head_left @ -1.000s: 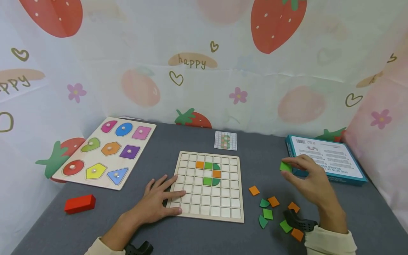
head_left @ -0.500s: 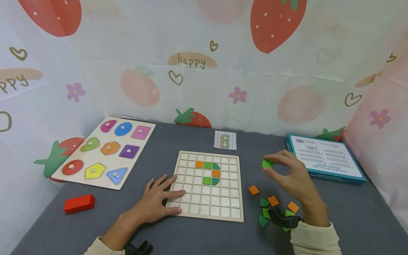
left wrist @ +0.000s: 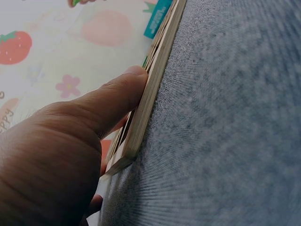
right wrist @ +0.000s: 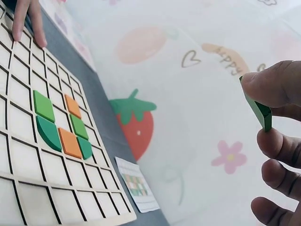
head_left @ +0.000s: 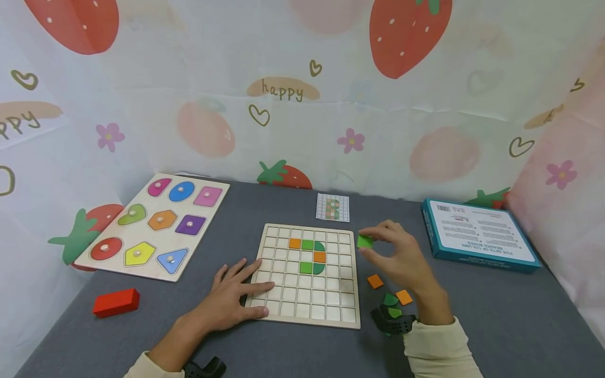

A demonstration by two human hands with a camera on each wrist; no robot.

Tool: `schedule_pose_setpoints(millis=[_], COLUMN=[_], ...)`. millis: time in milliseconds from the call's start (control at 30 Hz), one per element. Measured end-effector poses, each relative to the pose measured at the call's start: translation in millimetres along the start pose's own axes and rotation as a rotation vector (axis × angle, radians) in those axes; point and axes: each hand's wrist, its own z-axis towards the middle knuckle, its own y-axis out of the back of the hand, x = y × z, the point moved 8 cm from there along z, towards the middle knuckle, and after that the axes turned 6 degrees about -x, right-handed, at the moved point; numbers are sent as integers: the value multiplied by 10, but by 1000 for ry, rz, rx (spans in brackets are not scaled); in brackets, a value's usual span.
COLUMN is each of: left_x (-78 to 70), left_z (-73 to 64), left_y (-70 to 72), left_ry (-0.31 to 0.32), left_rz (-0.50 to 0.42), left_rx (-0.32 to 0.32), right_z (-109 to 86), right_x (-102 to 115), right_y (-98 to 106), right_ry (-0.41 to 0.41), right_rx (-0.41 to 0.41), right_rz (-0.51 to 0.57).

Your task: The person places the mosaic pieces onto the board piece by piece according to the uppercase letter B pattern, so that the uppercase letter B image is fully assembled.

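A light wooden grid board (head_left: pixel 312 298) lies on the dark table; orange squares, green squares and dark green quarter-round tiles (right wrist: pixel 48 133) fill a few of its cells. My left hand (head_left: pixel 232 296) rests with spread, fairly straight fingers on the board's left side; in the left wrist view the thumb (left wrist: pixel 123 92) touches the near edge. Off the board's upper right edge, my right hand (head_left: pixel 404 257) pinches a green square tile (head_left: pixel 364 242) between thumb and fingers. The right wrist view shows that tile (right wrist: pixel 256 107) held edge-on, raised in the air.
Loose orange (head_left: pixel 375 281) and green tiles lie right of the board, partly hidden by the right wrist strap (head_left: pixel 392 321). A pattern card (head_left: pixel 333 208) lies behind the board. A teal box (head_left: pixel 482 236), a knobbed shape puzzle (head_left: pixel 142 226) and a red block (head_left: pixel 116 303) stand around.
My right hand has moved left with the green square tile, from in front of the teal box to close by the board's upper right edge. My left hand has stayed in place.
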Motion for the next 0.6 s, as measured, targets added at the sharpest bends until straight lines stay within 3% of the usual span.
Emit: schedule_pose_setpoints(millis=[600], left_x=[7], left_z=[5], left_y=[-13], left_ry=[11], left_rz=[-13], left_rx=[7], right_z=[130], right_x=[15], right_y=[-403], right_ry=[0], right_rx=[42], right_rz=[92])
